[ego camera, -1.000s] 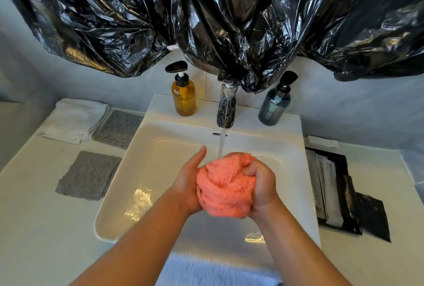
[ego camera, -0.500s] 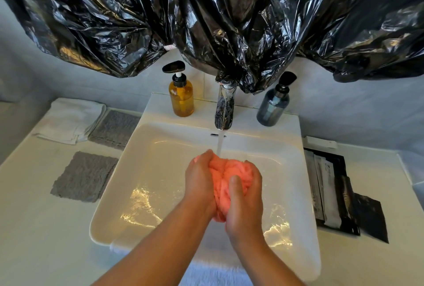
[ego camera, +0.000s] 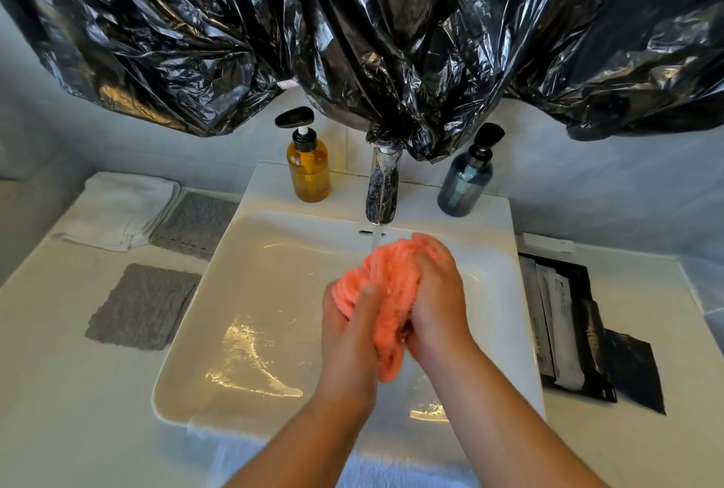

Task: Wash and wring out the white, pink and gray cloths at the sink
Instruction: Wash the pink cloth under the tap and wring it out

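- The pink cloth (ego camera: 386,291) is bunched into a wad just in front of the tap (ego camera: 382,189), over the sink (ego camera: 274,272). Its far end sits right under the water stream (ego camera: 377,242).
- The wad's long axis runs from the tap straight back toward me. One end is up at the stream, and the other hangs as a short tail below my palms.
- My left hand (ego camera: 346,338) grips the side of the wad left of the tap's line, with the thumb pressed across the front of the fabric.
- My right hand (ego camera: 438,299) clamps the opposite side, its fingers curled over the end nearest the tap. Of the two hands it is closer to the stream.
- Both hands are closed on the cloth and squeeze it between them, with their backs turned outward and the wrists angled in toward each other.
- I judge this to be the rubbing stage of the wash. Wringing would call for my hands to part along that tap-to-me axis and twist opposite ways.
- The white cloth (ego camera: 117,209) lies well left of the tap with a gray cloth (ego camera: 196,223) just beside it. A second gray cloth (ego camera: 145,307) lies left of the tap too, nearer me. All three look dry and unwashed.
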Demonstrator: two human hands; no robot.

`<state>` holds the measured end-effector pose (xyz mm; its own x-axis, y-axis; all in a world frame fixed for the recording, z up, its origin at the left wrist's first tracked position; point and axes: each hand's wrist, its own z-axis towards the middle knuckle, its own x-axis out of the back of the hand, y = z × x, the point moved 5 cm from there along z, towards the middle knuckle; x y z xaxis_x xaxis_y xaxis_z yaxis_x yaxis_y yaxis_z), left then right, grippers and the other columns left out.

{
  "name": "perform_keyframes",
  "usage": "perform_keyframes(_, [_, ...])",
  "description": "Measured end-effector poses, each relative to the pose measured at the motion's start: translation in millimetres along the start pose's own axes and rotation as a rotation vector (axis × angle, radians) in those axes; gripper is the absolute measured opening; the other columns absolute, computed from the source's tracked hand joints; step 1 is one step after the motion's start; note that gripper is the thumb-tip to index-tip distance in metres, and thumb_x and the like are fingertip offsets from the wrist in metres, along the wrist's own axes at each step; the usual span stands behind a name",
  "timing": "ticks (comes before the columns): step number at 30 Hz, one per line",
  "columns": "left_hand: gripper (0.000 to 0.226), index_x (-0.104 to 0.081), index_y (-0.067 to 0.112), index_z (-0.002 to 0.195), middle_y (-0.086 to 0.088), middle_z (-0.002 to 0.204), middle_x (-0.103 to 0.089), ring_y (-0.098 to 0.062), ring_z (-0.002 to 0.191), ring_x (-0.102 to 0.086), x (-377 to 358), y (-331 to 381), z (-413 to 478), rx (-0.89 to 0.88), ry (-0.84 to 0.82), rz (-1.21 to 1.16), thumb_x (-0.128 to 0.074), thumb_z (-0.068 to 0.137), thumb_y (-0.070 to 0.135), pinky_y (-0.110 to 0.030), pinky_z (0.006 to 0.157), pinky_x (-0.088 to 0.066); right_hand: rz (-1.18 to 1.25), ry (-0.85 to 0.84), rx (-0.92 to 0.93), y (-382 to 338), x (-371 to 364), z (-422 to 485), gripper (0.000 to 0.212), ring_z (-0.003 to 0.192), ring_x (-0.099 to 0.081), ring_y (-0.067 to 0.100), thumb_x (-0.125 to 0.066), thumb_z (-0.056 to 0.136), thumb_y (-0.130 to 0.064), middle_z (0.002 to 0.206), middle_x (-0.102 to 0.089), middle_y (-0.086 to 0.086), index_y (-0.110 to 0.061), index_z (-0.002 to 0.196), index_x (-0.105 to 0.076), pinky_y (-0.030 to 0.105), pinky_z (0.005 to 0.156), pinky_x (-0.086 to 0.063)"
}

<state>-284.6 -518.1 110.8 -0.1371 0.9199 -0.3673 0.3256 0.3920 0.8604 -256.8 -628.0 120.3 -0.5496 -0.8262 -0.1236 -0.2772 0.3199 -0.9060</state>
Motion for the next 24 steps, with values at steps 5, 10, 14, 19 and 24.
perform_keyframes(5, [0.020, -0.057, 0.003, 0.099, -0.017, 0.080, -0.061, -0.028, 0.072, -0.065, 0, 27, 35, -0.009, 0.046, -0.033, -0.058, 0.100, 0.024, -0.034, 0.061, -0.053, -0.088, -0.095, 0.204, 11, -8, -45, 0.029, 0.104, -0.068, 0.009, -0.055, 0.082, -0.057, 0.113, -0.068, -0.005, -0.044, 0.106, -0.065, 0.029, 0.086, -0.057])
perform_keyframes(10, [0.020, -0.059, 0.010, 0.087, -0.016, 0.070, -0.048, -0.025, 0.060, -0.051, -6, 28, 26, 0.077, -0.030, -0.020, -0.063, 0.082, 0.028, -0.028, 0.047, -0.042, -0.343, 0.048, 0.317, 0, -13, -40, 0.028, 0.094, -0.066, 0.006, -0.050, 0.084, -0.063, 0.102, -0.067, -0.010, -0.040, 0.096, -0.061, 0.022, 0.075, -0.056])
perform_keyframes(14, [0.014, -0.060, 0.015, 0.062, -0.013, 0.063, -0.050, -0.025, 0.064, -0.052, -2, 25, 17, 0.091, -0.041, 0.132, -0.061, 0.068, 0.028, -0.033, 0.057, -0.042, -0.279, 0.020, 0.231, -16, -11, -13, 0.009, 0.076, -0.067, 0.017, -0.065, 0.091, -0.031, 0.081, -0.069, -0.002, -0.025, 0.083, -0.064, 0.018, 0.058, -0.048])
perform_keyframes(19, [0.030, -0.067, 0.011, 0.090, -0.002, 0.077, -0.067, -0.017, 0.077, -0.066, 9, 20, 18, 0.088, -0.133, 0.194, -0.055, 0.079, 0.036, -0.030, 0.064, -0.052, 0.186, 0.002, 0.028, -22, 1, -1, 0.028, 0.078, -0.073, 0.019, -0.059, 0.093, -0.001, 0.091, -0.074, 0.004, -0.025, 0.104, -0.068, 0.026, 0.060, -0.054])
perform_keyframes(24, [0.046, -0.073, 0.008, 0.089, -0.012, 0.077, -0.071, -0.021, 0.070, -0.071, -4, 17, 26, 0.339, -0.128, -0.193, -0.041, 0.104, 0.036, -0.033, 0.067, -0.055, 0.428, -0.154, -0.087, -21, -3, -9, 0.019, 0.068, -0.073, 0.021, -0.057, 0.091, -0.001, 0.076, -0.072, 0.005, -0.016, 0.098, -0.067, 0.030, 0.053, -0.056])
